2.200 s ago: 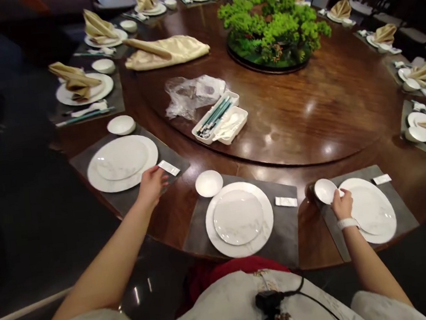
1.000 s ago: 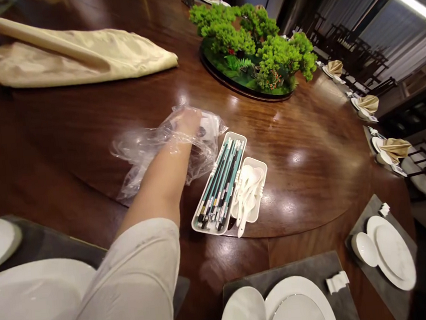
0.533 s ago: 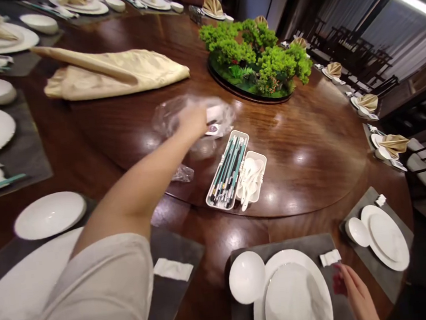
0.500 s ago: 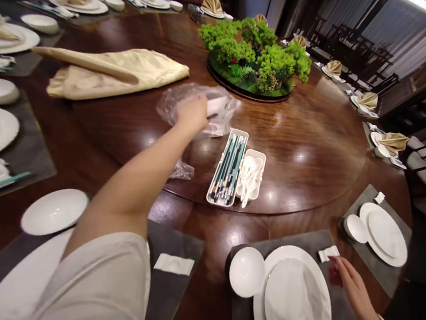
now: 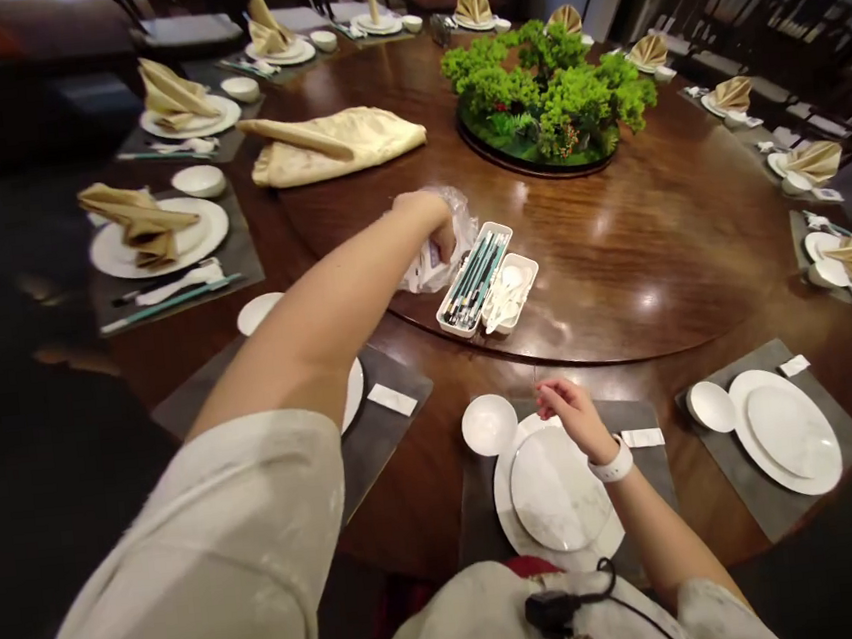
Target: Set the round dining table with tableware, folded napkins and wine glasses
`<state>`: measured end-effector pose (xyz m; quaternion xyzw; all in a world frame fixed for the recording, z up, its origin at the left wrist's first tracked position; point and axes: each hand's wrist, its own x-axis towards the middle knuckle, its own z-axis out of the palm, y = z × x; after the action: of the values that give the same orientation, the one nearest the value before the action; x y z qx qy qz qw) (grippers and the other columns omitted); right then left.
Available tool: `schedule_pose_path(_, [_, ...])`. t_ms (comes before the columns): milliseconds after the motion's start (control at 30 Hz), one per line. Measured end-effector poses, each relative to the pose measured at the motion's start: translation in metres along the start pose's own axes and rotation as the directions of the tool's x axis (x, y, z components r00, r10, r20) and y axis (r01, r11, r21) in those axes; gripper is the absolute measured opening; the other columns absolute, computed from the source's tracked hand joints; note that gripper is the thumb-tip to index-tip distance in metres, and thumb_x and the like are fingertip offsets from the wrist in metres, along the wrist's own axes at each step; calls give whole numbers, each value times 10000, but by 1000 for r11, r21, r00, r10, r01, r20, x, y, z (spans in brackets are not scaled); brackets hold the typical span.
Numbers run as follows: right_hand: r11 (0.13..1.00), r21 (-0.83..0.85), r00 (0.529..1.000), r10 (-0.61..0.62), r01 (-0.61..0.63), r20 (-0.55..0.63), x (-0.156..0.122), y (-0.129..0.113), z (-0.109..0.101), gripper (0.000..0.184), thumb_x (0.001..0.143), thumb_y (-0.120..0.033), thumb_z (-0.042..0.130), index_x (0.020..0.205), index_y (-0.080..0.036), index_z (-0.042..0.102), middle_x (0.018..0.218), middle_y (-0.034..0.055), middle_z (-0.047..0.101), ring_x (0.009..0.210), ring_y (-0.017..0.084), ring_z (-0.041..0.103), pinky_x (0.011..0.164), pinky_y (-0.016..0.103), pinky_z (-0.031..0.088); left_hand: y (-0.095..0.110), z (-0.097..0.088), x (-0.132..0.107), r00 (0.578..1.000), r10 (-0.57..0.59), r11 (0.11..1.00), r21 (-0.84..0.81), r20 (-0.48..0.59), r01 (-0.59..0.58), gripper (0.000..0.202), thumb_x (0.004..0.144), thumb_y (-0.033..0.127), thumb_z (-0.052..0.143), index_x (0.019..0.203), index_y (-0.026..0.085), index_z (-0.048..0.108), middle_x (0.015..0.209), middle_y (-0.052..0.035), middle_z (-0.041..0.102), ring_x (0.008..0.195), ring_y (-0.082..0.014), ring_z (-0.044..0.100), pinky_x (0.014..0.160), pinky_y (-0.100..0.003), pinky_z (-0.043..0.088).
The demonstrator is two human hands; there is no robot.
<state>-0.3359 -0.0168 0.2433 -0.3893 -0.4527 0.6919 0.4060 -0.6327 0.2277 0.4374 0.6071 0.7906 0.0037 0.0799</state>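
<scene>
My left hand [image 5: 432, 220] reaches out over the round wooden table and is closed on a crumpled clear plastic bag [image 5: 455, 238], lifted beside the white tray of teal chopsticks [image 5: 472, 275] and the tray of white spoons [image 5: 512, 291]. My right hand [image 5: 572, 414] hovers with loosely curled fingers over the near white plate [image 5: 555, 488], next to a small white bowl [image 5: 488, 424]; nothing shows in it. A white rest [image 5: 642, 437] lies just right of that wrist.
A green plant centrepiece [image 5: 546, 87] sits mid-table on the turntable [image 5: 617, 271]. A folded beige cloth [image 5: 338, 142] lies at the back left. Place settings with plates and folded napkins ring the table, one at right [image 5: 787, 430] and one at left [image 5: 153, 230].
The view has pulled back from the table. My left hand has gathered the plastic bag up and drawn it toward the chopstick tray. My right hand rose from the plate's right edge to above it.
</scene>
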Motion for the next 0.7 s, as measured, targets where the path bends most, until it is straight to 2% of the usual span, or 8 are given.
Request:
schedule_pose_path(67, [999, 45, 998, 12, -15, 60, -2, 0, 5, 390, 737, -525, 855, 876, -183, 732, 696, 8, 694, 575, 122, 634, 548, 225, 533, -4, -8, -22, 989, -70, 997, 53, 127, 63, 673, 661, 634, 859, 1076, 115, 753, 1114, -113, 696, 1256, -427, 579, 1083, -504, 466])
schedule_pose_path(133, [996, 89, 993, 20, -31, 118, -6, -1, 7, 377, 733, -509, 856, 870, -184, 723, 698, 2, 701, 570, 114, 641, 545, 211, 537, -6, -25, -56, 984, -68, 998, 21, 165, 65, 644, 710, 598, 842, 1096, 93, 738, 1125, -115, 693, 1255, -403, 587, 1070, -459, 475])
schedule_pose_path(233, [981, 187, 978, 17, -57, 208, -16, -5, 8, 370, 755, -499, 840, 899, -186, 707, 722, -2, 720, 566, 111, 668, 540, 195, 551, -2, -44, -129, 958, -81, 980, -155, 274, 128, 531, 815, 468, 796, 1129, 49, 712, 1106, -117, 697, 1224, -370, 622, 1041, -440, 478])
schedule_pose_path(300, [955, 282, 967, 15, -89, 254, -24, -11, 9, 397, 756, -466, 848, 1011, -206, 690, 803, 3, 750, 591, 130, 701, 539, 205, 572, 7, -35, -185, 933, -46, 914, -361, 356, 183, 439, 805, 339, 817, 1136, 72, 709, 1031, -92, 720, 1134, -342, 678, 977, -447, 518])
schedule_pose_path(367, [912, 391, 957, 4, -122, 291, -32, -17, 11, 490, 755, -403, 861, 1166, -249, 644, 975, 15, 774, 693, 163, 748, 581, 245, 617, 21, -3, -238, 940, 40, 766, -614, 338, 188, 409, 734, 254, 865, 1094, 123, 721, 951, -61, 740, 1028, -315, 720, 905, -426, 567])
schedule_pose_path(500, [812, 551, 946, 7, -195, 325, -48, -18, 13, 425, 821, -326, 818, 1191, -241, 626, 1096, 24, 769, 886, 199, 762, 738, 314, 663, 52, 101, -318, 937, 130, 342, -902, 323, 263, 438, 663, 257, 915, 1031, 145, 705, 905, -64, 757, 876, -269, 740, 796, -356, 610])
schedule_pose_path(600, [769, 604, 966, 69, -210, 248, -62, -4, 8, 326, 840, -285, 797, 1119, -210, 645, 998, 22, 786, 897, 206, 756, 813, 323, 655, 66, 165, -351, 943, 36, 80, -942, 330, 327, 375, 706, 275, 889, 993, 143, 686, 867, -63, 755, 778, -213, 725, 733, -306, 605])
schedule_pose_path(700, [743, 637, 978, 137, -205, 155, -76, 18, -2, 296, 825, -235, 784, 1083, -208, 642, 971, 10, 788, 869, 197, 755, 823, 317, 646, 63, 196, -372, 933, -119, -76, -940, 339, 332, 281, 736, 229, 846, 943, 138, 679, 811, -50, 741, 704, -189, 709, 720, -312, 606])
